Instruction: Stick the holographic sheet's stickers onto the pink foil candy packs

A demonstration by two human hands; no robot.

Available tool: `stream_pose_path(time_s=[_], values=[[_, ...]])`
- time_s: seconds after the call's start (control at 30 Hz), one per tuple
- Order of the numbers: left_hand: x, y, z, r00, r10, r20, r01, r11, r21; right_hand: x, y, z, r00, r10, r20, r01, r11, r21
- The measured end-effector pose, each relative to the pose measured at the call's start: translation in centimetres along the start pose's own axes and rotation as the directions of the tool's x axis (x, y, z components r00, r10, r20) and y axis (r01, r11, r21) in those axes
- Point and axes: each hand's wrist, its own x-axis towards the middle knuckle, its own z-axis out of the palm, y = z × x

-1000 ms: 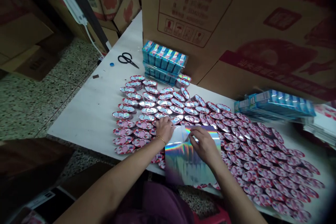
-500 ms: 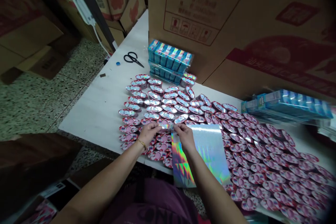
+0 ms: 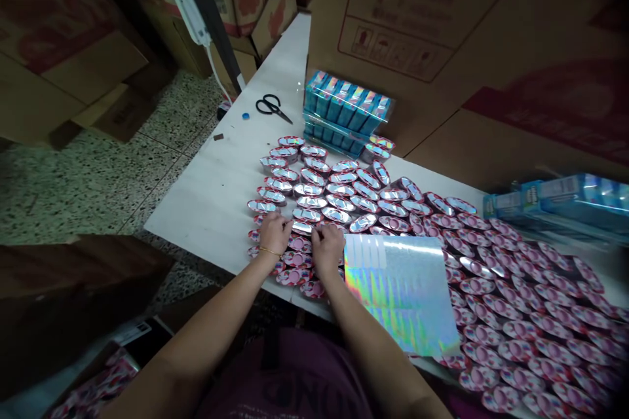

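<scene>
Several oval packs with pink-and-red patterned tops (image 3: 295, 277) stand close together on the white table. A small shiny silver sticker (image 3: 301, 228) lies over the top of one pack, between my two hands. My left hand (image 3: 274, 236), with a thin gold bracelet at the wrist, has its fingers closed at the sticker's left end. My right hand (image 3: 328, 249) is curled, its thumb and fingertips at the right end. Beside it, a holographic sticker sheet (image 3: 400, 294) rests over other packs. Packs farther back carry silver stickers (image 3: 337, 215) on top.
Black scissors (image 3: 274, 109) and a blue cap (image 3: 246, 116) lie on the table (image 3: 206, 190) at the back left. Blue boxes in clear wrap (image 3: 346, 105) stand against a large carton (image 3: 422, 98). More blue packs (image 3: 555, 200) sit at the right.
Both hands have lowered the sticker onto a pack's top, and the right hand has curled in more. The view has shifted, so the table sits farther right.
</scene>
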Motion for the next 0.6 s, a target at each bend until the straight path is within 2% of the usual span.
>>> stream_pose_path(time_s=[0.1, 0.23, 0.3, 0.4, 0.47, 0.53, 0.6], values=[[-0.3, 0.1, 0.5, 0.999, 0.050, -0.012, -0.049, 0.997, 0.058, 0.4, 0.0, 0.1, 0.999, -0.022, 0.039, 0.027, 0.992, -0.124], [-0.3, 0.3, 0.6, 0.999, 0.002, -0.036, 0.001, 0.996, 0.090, 0.7, -0.1, -0.7, 0.997, -0.013, 0.070, 0.028, 0.976, -0.214], [-0.1, 0.3, 0.4, 0.999, -0.025, -0.042, 0.029, 0.995, 0.094, 0.6, -0.1, -1.3, 0.982, -0.117, 0.147, 0.151, 0.958, -0.243], [0.6, 0.2, -0.1, 0.998, -0.042, 0.036, 0.037, 0.992, 0.124, 0.2, -0.1, -2.0, 0.897, -0.332, 0.292, 0.409, 0.875, -0.260], [1.0, 0.4, -0.5, 0.995, -0.047, 0.085, 0.035, 0.989, 0.142, 0.0, 0.3, -2.5, 0.859, -0.385, 0.337, 0.476, 0.842, -0.254], [0.9, 1.2, -0.6, 0.998, -0.016, 0.058, 0.008, 0.991, 0.130, 0.2, 1.7, -3.5, 0.866, -0.389, 0.315, 0.463, 0.862, -0.208], [0.3, 3.0, -0.2, 0.995, 0.088, 0.042, -0.092, 0.992, 0.087, 0.8, 4.1, -5.3, 0.910, -0.363, 0.200, 0.393, 0.909, -0.136]])
